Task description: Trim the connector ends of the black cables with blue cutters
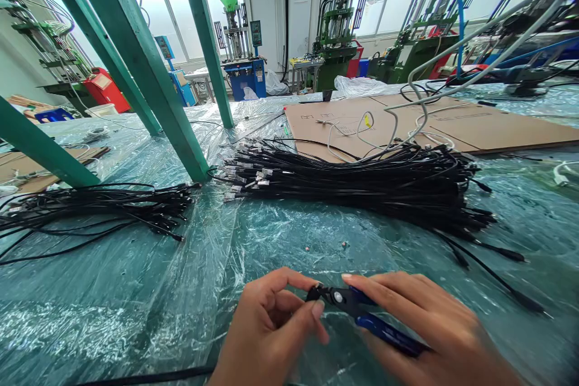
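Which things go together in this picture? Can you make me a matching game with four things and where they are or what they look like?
Things:
1. Cutters
2. Cardboard
3. Left hand
4. Big cable pile

Places, colours and states:
A. Brown, lying flat on the table
B. Mostly black, with silvery ends on the left
C. Pinching a small dark piece
D. Blue-handled, held in the right hand

Right pairs: 1-D, 2-A, 3-C, 4-B
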A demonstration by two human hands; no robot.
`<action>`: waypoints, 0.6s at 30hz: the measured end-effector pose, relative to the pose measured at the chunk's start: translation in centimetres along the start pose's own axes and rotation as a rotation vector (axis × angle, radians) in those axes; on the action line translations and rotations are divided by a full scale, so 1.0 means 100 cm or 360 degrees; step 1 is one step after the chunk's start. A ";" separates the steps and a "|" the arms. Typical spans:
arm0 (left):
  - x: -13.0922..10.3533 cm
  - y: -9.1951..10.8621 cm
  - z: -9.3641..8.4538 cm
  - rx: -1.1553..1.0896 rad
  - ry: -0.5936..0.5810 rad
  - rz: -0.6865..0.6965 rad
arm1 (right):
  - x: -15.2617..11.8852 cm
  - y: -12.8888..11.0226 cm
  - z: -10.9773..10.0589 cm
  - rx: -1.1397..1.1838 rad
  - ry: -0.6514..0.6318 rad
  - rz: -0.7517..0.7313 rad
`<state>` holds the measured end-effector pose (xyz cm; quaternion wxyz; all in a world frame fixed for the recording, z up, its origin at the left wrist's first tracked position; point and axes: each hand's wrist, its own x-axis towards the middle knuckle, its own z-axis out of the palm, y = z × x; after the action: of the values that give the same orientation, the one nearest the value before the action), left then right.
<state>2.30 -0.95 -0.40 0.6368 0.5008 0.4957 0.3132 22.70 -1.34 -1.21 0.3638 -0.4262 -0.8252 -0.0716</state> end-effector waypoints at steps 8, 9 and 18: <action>0.000 0.004 0.001 -0.0035 0.0006 -0.0035 | -0.003 0.002 0.000 -0.0058 0.0018 0.0035; 0.000 0.004 0.001 -0.0037 0.0016 -0.0035 | -0.003 0.001 0.000 -0.0070 0.0026 0.0031; 0.001 0.005 0.001 0.0035 0.0025 -0.0042 | -0.004 0.001 0.002 -0.0080 0.0001 -0.0011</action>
<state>2.46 -0.74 0.00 0.6313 0.4986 0.5108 0.3032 22.81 -1.47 -1.60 0.3530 -0.4323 -0.8244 -0.0937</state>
